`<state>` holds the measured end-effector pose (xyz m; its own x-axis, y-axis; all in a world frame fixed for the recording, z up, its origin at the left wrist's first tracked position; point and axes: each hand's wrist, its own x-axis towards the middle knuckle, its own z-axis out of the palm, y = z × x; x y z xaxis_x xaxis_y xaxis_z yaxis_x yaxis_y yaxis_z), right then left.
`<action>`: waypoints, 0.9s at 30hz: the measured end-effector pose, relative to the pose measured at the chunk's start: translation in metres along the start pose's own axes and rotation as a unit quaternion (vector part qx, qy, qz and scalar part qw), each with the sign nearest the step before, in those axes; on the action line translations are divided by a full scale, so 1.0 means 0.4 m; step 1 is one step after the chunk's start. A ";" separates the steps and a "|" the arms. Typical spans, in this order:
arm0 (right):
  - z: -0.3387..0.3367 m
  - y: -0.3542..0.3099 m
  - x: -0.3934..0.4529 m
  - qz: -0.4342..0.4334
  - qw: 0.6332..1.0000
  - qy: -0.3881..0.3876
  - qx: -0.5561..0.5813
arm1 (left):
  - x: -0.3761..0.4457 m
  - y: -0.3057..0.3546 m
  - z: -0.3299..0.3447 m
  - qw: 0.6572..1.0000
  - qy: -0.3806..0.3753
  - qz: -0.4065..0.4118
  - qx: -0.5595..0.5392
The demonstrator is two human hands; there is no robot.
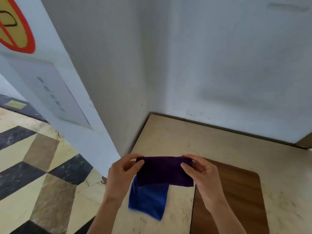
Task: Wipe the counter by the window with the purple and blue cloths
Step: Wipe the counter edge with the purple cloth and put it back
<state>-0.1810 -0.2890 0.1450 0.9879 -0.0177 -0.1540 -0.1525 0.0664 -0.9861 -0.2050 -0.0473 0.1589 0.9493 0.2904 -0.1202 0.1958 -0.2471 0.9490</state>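
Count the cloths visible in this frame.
2. The purple cloth is pinched by its top corners between the left hand and right hand; the blue cloth hangs beneath it, partly covered.

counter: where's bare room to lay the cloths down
Bare counter runs along the back wall, beyond both hands, and right of the wooden board. The near-left is crowded by the purple cloth and blue cloth.
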 end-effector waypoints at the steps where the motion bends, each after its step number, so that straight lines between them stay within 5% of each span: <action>1: 0.005 0.018 0.022 0.013 1.000 0.007 0.000 | 0.029 -0.022 0.006 1.000 -0.013 -0.013 0.000; 13: 0.093 0.281 0.291 0.116 0.990 0.054 -0.065 | 0.371 -0.253 0.110 0.981 -0.086 -0.166 -0.060; 20: 0.114 0.359 0.448 0.127 0.991 0.042 0.014 | 0.583 -0.340 0.186 0.963 -0.169 -0.161 -0.132; 24: 0.139 0.418 0.456 0.203 0.974 0.050 -0.091 | 0.616 -0.415 0.200 0.958 -0.207 -0.197 -0.014; 27: 0.145 0.452 0.435 0.194 0.943 0.056 -0.264 | 0.623 -0.447 0.199 0.959 -0.219 -0.109 0.147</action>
<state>-0.0352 -0.2223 -0.0566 0.8498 -0.2025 -0.4867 -0.5246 -0.4165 -0.7426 0.0160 -0.0042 -0.0640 0.8780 -0.0352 -0.4773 0.4003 -0.4927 0.7727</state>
